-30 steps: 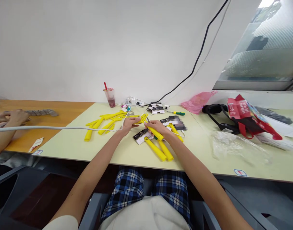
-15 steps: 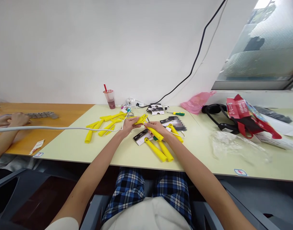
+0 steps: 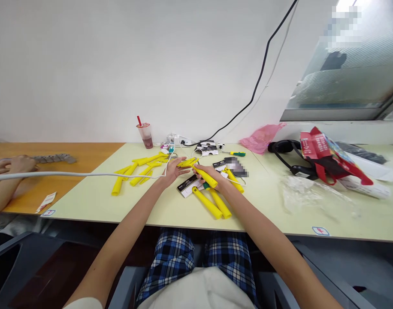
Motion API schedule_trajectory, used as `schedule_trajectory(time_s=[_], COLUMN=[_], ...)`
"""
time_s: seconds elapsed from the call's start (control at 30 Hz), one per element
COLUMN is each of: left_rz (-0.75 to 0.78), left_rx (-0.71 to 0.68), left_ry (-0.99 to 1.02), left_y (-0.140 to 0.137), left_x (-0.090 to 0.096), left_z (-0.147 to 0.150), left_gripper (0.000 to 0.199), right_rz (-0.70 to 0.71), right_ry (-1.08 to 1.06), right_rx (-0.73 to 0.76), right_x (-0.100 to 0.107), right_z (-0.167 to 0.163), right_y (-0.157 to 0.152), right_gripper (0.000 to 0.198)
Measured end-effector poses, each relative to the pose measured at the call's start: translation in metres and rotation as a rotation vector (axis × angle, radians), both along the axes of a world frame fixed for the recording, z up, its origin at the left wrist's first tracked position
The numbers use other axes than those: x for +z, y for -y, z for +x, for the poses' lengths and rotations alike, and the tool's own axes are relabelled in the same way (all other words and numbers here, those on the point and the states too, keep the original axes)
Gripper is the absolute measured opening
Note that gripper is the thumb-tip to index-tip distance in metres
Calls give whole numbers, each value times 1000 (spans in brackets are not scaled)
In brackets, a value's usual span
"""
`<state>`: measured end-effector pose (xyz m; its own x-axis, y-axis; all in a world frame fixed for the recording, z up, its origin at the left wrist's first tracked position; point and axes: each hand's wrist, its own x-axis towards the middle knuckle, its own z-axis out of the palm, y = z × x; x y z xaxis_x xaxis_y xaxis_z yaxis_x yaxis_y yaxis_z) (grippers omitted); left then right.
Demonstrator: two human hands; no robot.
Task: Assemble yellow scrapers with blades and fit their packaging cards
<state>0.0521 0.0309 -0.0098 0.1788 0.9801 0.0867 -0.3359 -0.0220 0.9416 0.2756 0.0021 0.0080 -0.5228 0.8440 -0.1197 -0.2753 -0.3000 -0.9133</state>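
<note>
Above the table's middle, my right hand [image 3: 212, 177] is closed around a yellow plastic part with a tube-shaped handle [image 3: 209, 179]. The handle points down towards me. A flatter yellow head [image 3: 187, 162] lies at its far end; whether the two are one piece I cannot tell. My left hand [image 3: 172, 172] is beside that head, thumb and fingers spread apart around its left end. Below my right hand lie loose yellow tubes [image 3: 209, 204] and a black-and-white printed card [image 3: 187, 185]. Several more yellow parts [image 3: 141, 175] lie left of my left hand.
A green-and-yellow screwdriver [image 3: 237, 153] lies behind. A cup with a red straw [image 3: 146, 136] stands by the wall. A white cable [image 3: 87, 174] crosses the left side. Headphones [image 3: 289, 159], a red bag [image 3: 331, 154] and clear plastic [image 3: 306, 195] are on the right. Another person's hands [image 3: 21, 165] are far left.
The fingers of my left hand have spread from their pinch on the yellow head. My right hand keeps its hold on the yellow part. The view has shifted slightly.
</note>
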Motion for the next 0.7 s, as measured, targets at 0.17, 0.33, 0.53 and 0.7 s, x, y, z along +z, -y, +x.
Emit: schedule_trajectory(time_s=[0.17, 0.33, 0.53, 0.7], left_rz=[31, 59, 101, 99], left_rx=[18, 49, 84, 77], left_ry=[-60, -117, -196, -219], left_y=[3, 5, 5, 5], left_x=[5, 6, 3, 5], left_z=[-2, -2, -2, -2], left_gripper=[47, 55, 57, 60], right_rz=[-10, -20, -26, -11], right_ry=[-57, -63, -36, -2], right_rx=[-2, 4, 3, 4], right_x=[1, 3, 3, 5], right_z=[0, 0, -2, -2], right_y=[0, 1, 2, 5], right_gripper=[30, 29, 26, 27])
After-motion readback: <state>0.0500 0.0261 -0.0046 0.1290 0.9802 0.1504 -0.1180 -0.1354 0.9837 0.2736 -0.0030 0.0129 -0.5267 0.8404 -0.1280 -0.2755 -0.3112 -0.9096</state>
